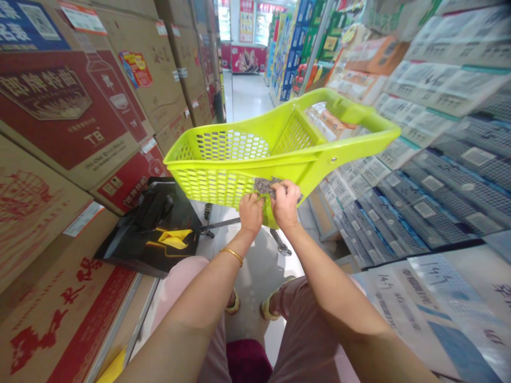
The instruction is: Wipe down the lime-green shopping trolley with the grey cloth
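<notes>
A lime-green plastic shopping cart (223,183) stands in front of me, turned sideways, with its handle to the right. Against its near side my right hand (286,201) presses a crumpled grey-brown cloth (263,185), fingers curled over it. My left hand (251,211) is just beside it, fingers bent and closed at the cart's lower side. Whether those left fingers grip the cloth's edge or the basket is hidden. The basket looks empty through its open top.
Stacked cardboard boxes (72,96) line the left side. A black box with a yellow cloth (175,239) on it stands at lower left. Wrapped tissue packs (435,85) are piled on the right. The tiled aisle (249,96) runs ahead to a red counter (251,58).
</notes>
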A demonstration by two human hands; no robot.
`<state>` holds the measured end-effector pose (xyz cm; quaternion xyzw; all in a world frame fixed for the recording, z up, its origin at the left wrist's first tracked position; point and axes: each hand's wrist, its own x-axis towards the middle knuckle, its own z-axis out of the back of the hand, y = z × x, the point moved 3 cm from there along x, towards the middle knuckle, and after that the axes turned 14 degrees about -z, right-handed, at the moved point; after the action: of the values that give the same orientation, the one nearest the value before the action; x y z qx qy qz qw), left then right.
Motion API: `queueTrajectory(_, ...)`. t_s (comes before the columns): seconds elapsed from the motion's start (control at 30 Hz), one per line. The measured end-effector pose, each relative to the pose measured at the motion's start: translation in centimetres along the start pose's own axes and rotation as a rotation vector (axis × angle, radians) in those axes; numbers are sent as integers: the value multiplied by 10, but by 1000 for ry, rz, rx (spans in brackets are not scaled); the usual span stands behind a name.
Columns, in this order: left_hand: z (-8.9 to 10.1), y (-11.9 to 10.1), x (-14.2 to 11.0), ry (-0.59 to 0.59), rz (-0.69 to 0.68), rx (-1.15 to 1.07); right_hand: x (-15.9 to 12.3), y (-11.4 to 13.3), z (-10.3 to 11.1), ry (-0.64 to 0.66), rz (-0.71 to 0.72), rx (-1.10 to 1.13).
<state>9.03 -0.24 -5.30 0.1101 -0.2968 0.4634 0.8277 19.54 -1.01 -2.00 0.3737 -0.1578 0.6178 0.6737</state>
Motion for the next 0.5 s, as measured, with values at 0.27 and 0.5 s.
queueTrajectory(0.27,-1,-2,0,34,-26,9,-21,-3,-18,146,66,-109)
queueTrajectory(0.5,4,-2,2,52,2,-46,-49,-22,-34,303,135,-185)
